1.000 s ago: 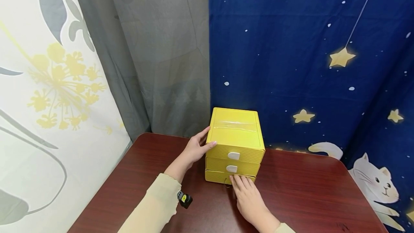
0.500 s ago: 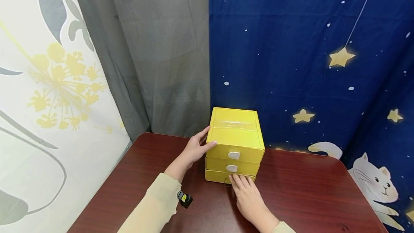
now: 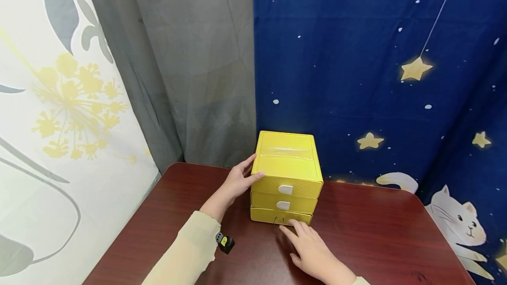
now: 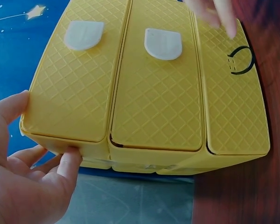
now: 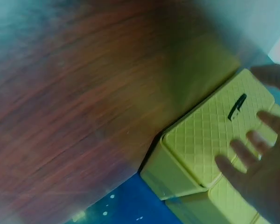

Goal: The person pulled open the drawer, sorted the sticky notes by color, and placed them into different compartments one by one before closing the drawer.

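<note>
A yellow box of stacked drawers (image 3: 287, 157) stands on the table, its three fronts facing me. My left hand (image 3: 236, 182) rests on its upper left corner, thumb at the top front edge and fingers along the left side. In the left wrist view those fingers look mostly straight against the box. My right hand (image 3: 313, 250) is spread in front of the bottom drawer (image 3: 263, 215), holding nothing; whether a fingertip touches the drawer I cannot tell. A thin black loop (image 4: 243, 59) hangs on that drawer's front. All drawers appear closed.
White tabs (image 3: 286, 189) mark the upper two drawers. Clear tape (image 3: 287, 153) crosses the box top. The dark red wooden table (image 3: 380, 232) extends on both sides. Behind it hang a grey curtain (image 3: 206, 78) and a blue starry curtain (image 3: 317, 65).
My right hand has drawn back from the bottom drawer's front, towards me and slightly right, and its fingers have spread. The black loop shows more fully. My left hand keeps its place on the box.
</note>
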